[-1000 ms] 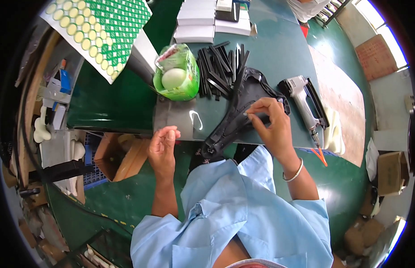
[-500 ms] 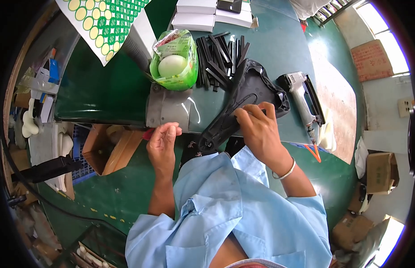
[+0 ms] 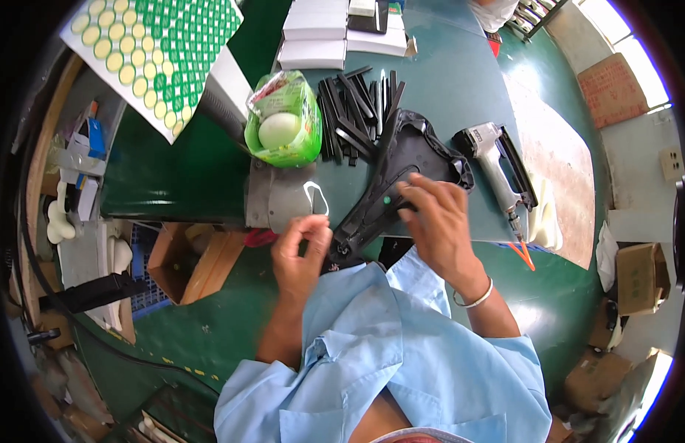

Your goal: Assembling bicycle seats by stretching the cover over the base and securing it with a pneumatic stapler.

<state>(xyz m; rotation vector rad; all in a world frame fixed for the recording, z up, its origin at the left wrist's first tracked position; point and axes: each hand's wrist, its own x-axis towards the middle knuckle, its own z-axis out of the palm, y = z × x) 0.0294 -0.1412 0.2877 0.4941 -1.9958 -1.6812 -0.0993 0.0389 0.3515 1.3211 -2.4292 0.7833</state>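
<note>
Black bicycle saddle (image 3: 401, 177) is being pressed upside down at the green table (image 3: 460, 81) edge by the right hand (image 3: 438, 225), fingers together on its underside, while the left hand (image 3: 302, 251) is pinching something unseen, so it could probably slide off.

Black bike saddle shell (image 3: 401, 173) is lying upside down w/ the wide end up on the green table, narrow nose pointing toward the person, tiny green dot (image 3: 387, 199) sitting mid-rail.
</note>
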